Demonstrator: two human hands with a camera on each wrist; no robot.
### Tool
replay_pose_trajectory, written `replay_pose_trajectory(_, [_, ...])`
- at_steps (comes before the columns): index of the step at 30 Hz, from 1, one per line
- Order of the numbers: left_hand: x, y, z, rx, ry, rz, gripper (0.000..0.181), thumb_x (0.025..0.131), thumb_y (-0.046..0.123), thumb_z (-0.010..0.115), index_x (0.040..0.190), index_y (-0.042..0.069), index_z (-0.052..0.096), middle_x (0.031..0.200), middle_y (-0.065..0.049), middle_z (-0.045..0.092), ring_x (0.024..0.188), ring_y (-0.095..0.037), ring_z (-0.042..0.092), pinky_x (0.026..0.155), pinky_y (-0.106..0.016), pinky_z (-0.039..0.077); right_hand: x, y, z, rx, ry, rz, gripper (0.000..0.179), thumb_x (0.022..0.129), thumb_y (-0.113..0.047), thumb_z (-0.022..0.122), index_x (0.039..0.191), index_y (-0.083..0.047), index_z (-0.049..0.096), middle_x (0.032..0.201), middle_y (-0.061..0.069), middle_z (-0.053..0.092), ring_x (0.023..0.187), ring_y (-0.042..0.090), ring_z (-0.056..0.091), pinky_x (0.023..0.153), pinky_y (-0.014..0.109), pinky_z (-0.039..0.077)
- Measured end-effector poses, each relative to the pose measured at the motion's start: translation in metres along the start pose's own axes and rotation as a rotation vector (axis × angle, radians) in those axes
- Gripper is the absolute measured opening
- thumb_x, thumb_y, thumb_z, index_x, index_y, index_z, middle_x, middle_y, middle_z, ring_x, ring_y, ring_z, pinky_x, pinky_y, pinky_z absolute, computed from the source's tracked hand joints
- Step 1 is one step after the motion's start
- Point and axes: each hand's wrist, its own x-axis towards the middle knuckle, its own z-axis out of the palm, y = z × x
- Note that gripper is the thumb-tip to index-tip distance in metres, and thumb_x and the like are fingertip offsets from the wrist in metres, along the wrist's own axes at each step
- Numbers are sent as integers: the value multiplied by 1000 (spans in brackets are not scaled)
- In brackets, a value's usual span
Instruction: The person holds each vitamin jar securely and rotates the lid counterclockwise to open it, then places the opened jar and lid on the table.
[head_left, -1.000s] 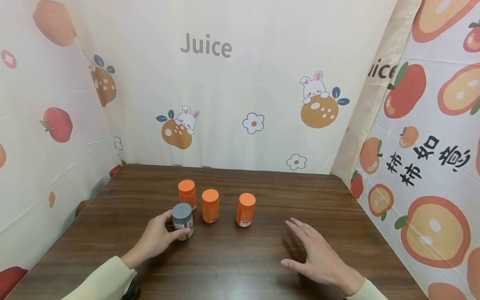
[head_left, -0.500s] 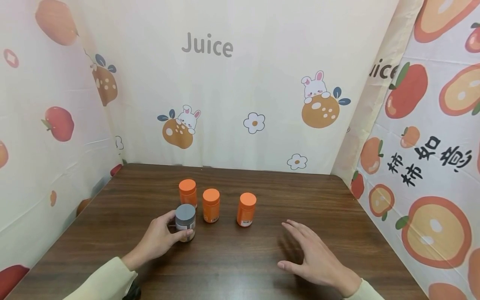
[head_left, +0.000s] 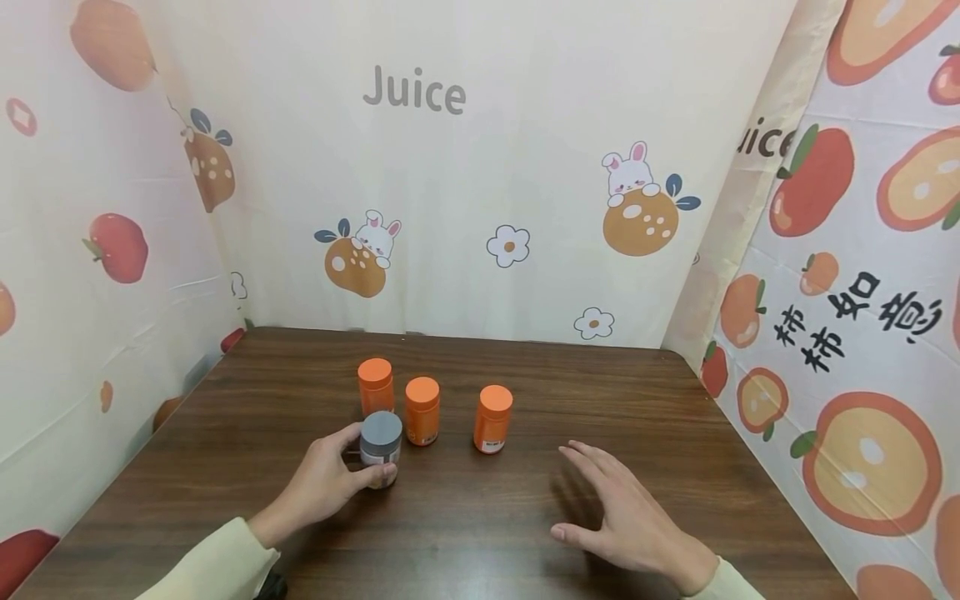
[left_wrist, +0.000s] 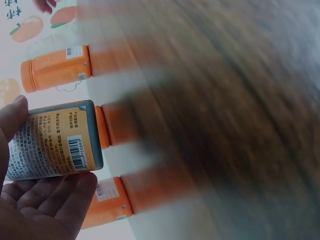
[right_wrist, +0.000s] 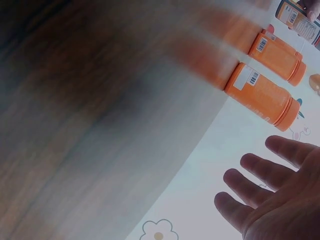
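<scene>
My left hand (head_left: 327,475) grips a small grey-lidded jar (head_left: 381,439), thumb on the near side and fingers round the back. In the left wrist view the jar (left_wrist: 60,142) shows a label with small print and a barcode, and its base stands off the tabletop. Just behind it are two orange bottles, the left one (head_left: 376,385) partly hidden by the jar and the middle one (head_left: 422,412) close to its right. A third orange bottle (head_left: 492,419) stands farther right. My right hand (head_left: 630,517) hovers over the table's right side, fingers spread and holding nothing.
All this is on a dark wood-grain table (head_left: 465,533). A fruit-printed cloth (head_left: 480,167) hangs along the back edge, with similar cloths at the left and right sides.
The left hand has carried the jar a little to the right and toward me, in front of the orange bottles. The right hand has drifted slightly left; the orange bottles stay put.
</scene>
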Motion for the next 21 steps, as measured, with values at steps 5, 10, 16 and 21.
replay_pose_trajectory(5, [-2,2,4,-17,5,35,57,80,30,90,129,12,65,118,-2,71,104,-19,69,88,-39,56,1,-1,0,3,3,-8,94,77,-66,80,155,-28,43,155,-5,45,140,23,45,104,55,45])
replay_pose_trajectory(10, [-4,5,7,-23,1,51,53,79,31,91,124,15,67,115,0,71,101,-17,68,85,-36,57,1,-3,1,14,4,-10,94,77,-65,80,155,-29,42,154,-7,45,140,21,45,103,54,46])
replay_pose_trajectory(16, [-6,10,11,-19,-4,44,55,77,30,92,124,13,67,114,0,71,99,-16,68,85,-38,57,0,-5,2,15,8,-15,94,77,-64,81,155,-29,41,153,-7,46,139,19,45,102,53,47])
replay_pose_trajectory(21, [-8,13,14,-27,-21,55,56,78,30,92,125,12,67,114,1,71,100,-19,68,84,-33,56,-1,-8,2,25,11,-12,93,78,-64,81,155,-30,42,153,-8,46,138,18,46,101,53,48])
